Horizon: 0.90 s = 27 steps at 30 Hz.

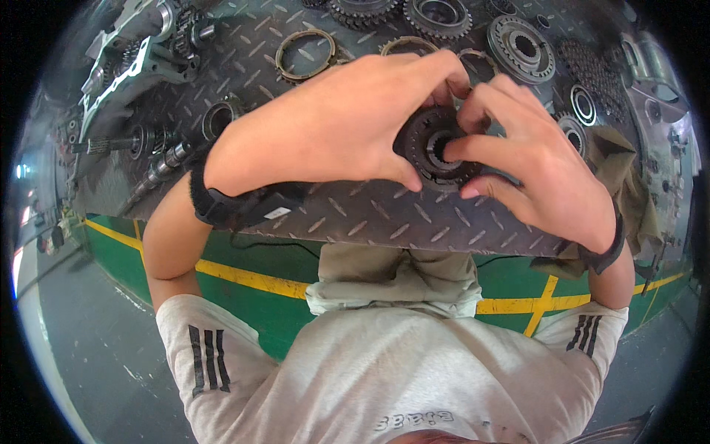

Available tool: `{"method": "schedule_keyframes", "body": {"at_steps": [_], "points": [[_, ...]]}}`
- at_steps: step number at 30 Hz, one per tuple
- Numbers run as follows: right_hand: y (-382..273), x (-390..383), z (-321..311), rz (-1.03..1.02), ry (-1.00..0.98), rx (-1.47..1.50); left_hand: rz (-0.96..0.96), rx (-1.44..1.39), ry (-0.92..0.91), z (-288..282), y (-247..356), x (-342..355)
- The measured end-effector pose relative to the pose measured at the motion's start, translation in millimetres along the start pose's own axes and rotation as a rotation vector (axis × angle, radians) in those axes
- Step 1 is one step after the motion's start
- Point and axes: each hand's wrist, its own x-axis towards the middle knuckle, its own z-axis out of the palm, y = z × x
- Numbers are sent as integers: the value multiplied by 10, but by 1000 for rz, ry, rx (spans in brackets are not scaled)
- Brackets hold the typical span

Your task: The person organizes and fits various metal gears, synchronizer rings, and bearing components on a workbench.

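dark metal gear (422, 150), bore upward: left hand (392, 107) grasps left rim; right hand (531, 152), forefinger at bore, grip unclear

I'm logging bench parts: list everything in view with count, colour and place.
Dark gear: 1, dark-grey, between hands
Other gears: 4+, grey, far and right
Thin rings: 3+, brassy, far middle
Chain: 1, dark, right
Bearing: 1, silver, right
Housings: 2, silver, either side
Shafts: 2, grey, left
Collar: 1, grey, left
Cloth: 1, olive, right
Tabletop: 1, dark-grey, central
Floor: 1, green/grey, below
Trousers: 1 pair, beige, below
Shirt: 1, grey, bottom
Wristbands: 2, black, wrists
Left hand: 1, bare, gear's left
Right hand: 1, bare, gear's right
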Motion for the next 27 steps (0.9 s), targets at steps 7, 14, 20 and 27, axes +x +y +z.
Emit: {"method": "schedule_keyframes", "body": {"at_steps": [7,14,20,27], "points": [[17,-10,9,-13,49,22,113,27,12,26,-50,8],[-7,-9,-93,-50,178,117,131,22,39,23,-92,-11],[52,-4,-378,37,83,17,144,51,25,-13,-130,-19],[95,-108,-331,100,-20,96,135,55,-19,-72,-139,-65]]}}
